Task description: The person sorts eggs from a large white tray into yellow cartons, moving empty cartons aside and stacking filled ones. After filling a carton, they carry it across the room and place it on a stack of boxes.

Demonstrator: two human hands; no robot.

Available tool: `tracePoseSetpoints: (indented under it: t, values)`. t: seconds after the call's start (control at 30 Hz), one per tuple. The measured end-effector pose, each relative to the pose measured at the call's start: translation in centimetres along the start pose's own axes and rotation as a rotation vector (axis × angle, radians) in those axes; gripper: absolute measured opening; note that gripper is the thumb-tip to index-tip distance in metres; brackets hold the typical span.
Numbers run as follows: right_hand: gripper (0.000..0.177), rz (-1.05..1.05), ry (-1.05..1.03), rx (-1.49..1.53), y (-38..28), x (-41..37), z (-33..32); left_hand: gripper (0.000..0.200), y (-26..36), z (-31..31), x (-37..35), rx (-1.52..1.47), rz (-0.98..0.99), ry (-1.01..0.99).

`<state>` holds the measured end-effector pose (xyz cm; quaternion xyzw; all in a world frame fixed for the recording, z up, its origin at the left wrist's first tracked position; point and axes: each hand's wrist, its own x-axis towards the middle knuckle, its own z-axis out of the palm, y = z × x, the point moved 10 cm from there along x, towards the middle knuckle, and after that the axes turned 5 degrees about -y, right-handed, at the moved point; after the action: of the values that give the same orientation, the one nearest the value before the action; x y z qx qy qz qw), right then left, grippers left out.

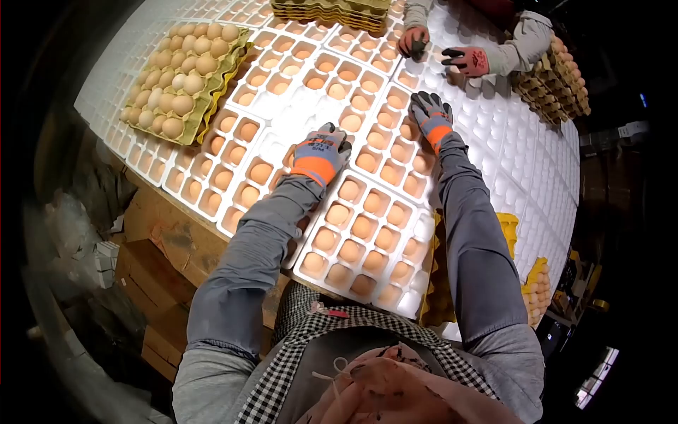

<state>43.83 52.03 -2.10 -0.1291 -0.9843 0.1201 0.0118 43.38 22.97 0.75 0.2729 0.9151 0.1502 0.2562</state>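
My left hand (320, 154), in a grey glove with black fingertips and an orange cuff, reaches down over a white foam egg tray (263, 189) with brown eggs. Its fingers bend downward, and whatever is under them is hidden. A matching glove covers my right hand (432, 119), which rests at the right edge of another foam tray (390, 150). The fingers there are stretched out and slightly apart, beside a brown egg (409, 131). Closer to my body lies a foam tray (357, 182) with an egg (361, 227) in most cells.
A stack of pulp trays (208, 113) holding eggs (171, 74) stands at the left. More pulp trays (332, 13) are at the far side. Opposite me, a person's gloved hands (467, 61) work beside stacked egg trays (554, 85). Cardboard boxes (152, 279) stand below the table.
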Motion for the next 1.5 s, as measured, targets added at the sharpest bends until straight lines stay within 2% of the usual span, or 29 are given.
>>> tracePoseSetpoints:
  t: [0.07,0.13,0.17,0.2,0.23,0.27,0.3,0.37,0.4,0.47,0.5,0.57,0.63,0.67,0.7,0.77,0.8,0.83,0.93,1.0,1.03,1.1,1.13,1.2,1.23,1.27,1.33,1.43,1.5]
  values:
    - [0.041,-0.019,0.191,0.044,-1.6,-2.2,-3.5,0.041,-0.3,-3.4,-0.4,-0.183,0.123,0.452]
    - [0.035,-0.223,0.474,0.440,-5.9,-9.3,-9.7,0.038,-0.3,-6.3,0.8,-0.474,0.326,0.738]
    - [0.036,-0.184,0.438,0.686,-7.2,-13.2,-10.7,0.040,0.2,-6.1,2.3,-0.427,0.509,0.775]
    - [0.037,-0.150,0.384,0.762,-8.7,-17.6,-11.6,0.043,-1.9,-2.9,7.3,-0.294,0.562,0.632]
    - [0.036,-0.233,0.391,0.546,-10.3,-22.0,-13.8,0.046,-4.0,0.3,11.1,0.183,0.480,0.516]
    - [0.035,-0.164,0.388,0.281,-10.0,-26.3,-14.3,0.049,-6.7,2.2,15.0,0.424,0.333,0.383]
    - [0.038,-0.053,0.352,0.114,-8.2,-30.7,-15.4,0.051,-7.5,1.8,14.7,0.492,0.262,0.426]
    - [0.051,0.273,0.510,0.240,-0.2,-40.2,-17.4,0.049,-4.4,0.0,9.3,0.278,0.146,0.471]
    - [0.058,0.461,0.627,0.221,3.9,-45.4,-17.9,0.048,-1.6,0.9,7.5,-0.020,0.309,0.477]
    - [0.080,0.762,0.508,-0.106,10.0,-52.3,-18.2,0.047,7.5,3.2,0.2,-0.674,0.590,0.368]
    - [0.083,0.829,0.441,-0.026,13.5,-54.7,-15.8,0.048,14.5,4.5,-5.8,-0.619,0.663,0.338]
    - [0.070,0.942,-0.132,-0.116,16.8,-55.1,-10.3,0.052,25.0,9.1,-16.1,-0.354,1.028,0.151]
    - [0.056,0.913,-0.228,-0.377,16.2,-54.6,-10.7,0.074,30.5,14.0,-23.7,-0.008,1.164,0.014]
    - [0.046,0.883,-0.017,-0.412,14.5,-54.4,-13.3,0.077,32.2,16.1,-25.8,0.108,1.123,-0.139]
    - [0.049,0.847,0.268,-0.255,13.4,-55.1,-15.4,0.073,31.6,18.3,-26.8,0.153,1.071,-0.126]
    - [0.057,0.638,0.670,0.048,13.0,-55.9,-17.7,0.057,29.8,22.9,-26.8,0.424,1.095,0.107]
    - [0.054,0.455,0.839,0.556,13.6,-54.7,-18.0,0.047,29.9,22.4,-26.8,0.366,1.061,-0.012]
    - [0.053,0.406,0.853,0.901,11.8,-52.2,-20.2,0.038,30.2,21.4,-27.0,0.293,1.045,-0.129]
    - [0.054,0.059,1.006,0.784,1.3,-46.9,-31.0,0.021,29.6,14.8,-27.4,0.172,1.055,0.072]
    - [0.049,-0.190,1.150,0.516,-2.7,-45.9,-35.3,0.027,25.4,7.1,-28.1,0.109,0.934,0.250]
    - [0.044,-0.232,1.260,0.574,-2.6,-45.2,-35.6,0.032,22.1,3.2,-28.4,0.079,0.847,0.340]
    - [0.044,-0.347,1.125,0.924,-6.2,-37.6,-32.5,0.043,14.2,-5.3,-29.6,0.086,0.592,0.421]
    - [0.045,-0.357,1.022,1.060,-9.0,-33.0,-30.5,0.051,10.0,-8.7,-30.5,0.153,0.514,0.599]
    - [0.053,-0.320,0.494,1.247,-17.5,-20.5,-22.1,0.054,-0.3,-13.7,-30.1,-0.116,0.387,0.804]
    - [0.057,-0.379,0.339,1.266,-21.2,-14.8,-16.6,0.053,-4.4,-15.6,-29.6,-0.095,0.306,0.878]
    - [0.064,-0.344,0.200,1.092,-24.2,-9.9,-10.9,0.052,-8.0,-17.5,-28.3,-0.162,0.242,0.905]
    - [0.052,-0.216,0.119,0.663,-28.2,-3.8,-3.6,0.051,-12.9,-20.4,-24.8,-0.218,0.240,0.942]
    - [0.043,-0.108,-0.030,-0.026,-27.7,2.8,5.8,0.052,-14.1,-23.9,-17.9,-0.171,0.337,0.952]
    - [0.041,-0.106,0.046,-0.132,-28.6,1.0,3.0,0.054,-12.1,-26.5,-12.7,-0.155,0.484,0.950]
